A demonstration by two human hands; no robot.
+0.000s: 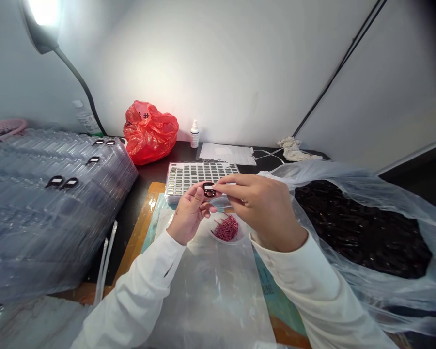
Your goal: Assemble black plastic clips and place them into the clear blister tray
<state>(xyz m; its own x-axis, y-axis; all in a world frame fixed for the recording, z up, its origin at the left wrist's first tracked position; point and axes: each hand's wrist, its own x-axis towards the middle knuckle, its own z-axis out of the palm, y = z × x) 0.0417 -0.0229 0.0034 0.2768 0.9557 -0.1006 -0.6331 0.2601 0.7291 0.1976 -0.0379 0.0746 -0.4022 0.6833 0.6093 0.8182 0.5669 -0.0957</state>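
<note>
Over the middle of the work mat, my left hand (pixel 189 212) pinches a small black plastic part (pixel 209 189) with a pale rectangular window, between thumb and fingers. My right hand (pixel 263 203) comes in from the right, its fingers drawn together and the tips at the part's right edge. Whether those tips also hold something tiny cannot be made out. Just below the hands is a clear round bowl (pixel 242 232) with a heap of thin dark-pink sticks (pixel 225 228). Behind the part lies a tray (pixel 183 169) with rows of small rectangular pieces, partly hidden by my hands.
Stacked clear plastic trays (pixel 58 228) fill the left, several black parts on top. At right, an open plastic bag (pixel 334 169) holds many glossy dark pieces (pixel 363 228). A red bag (pixel 150 133), a white spray bottle (pixel 194 134) and papers (pixel 227 153) stand along the wall.
</note>
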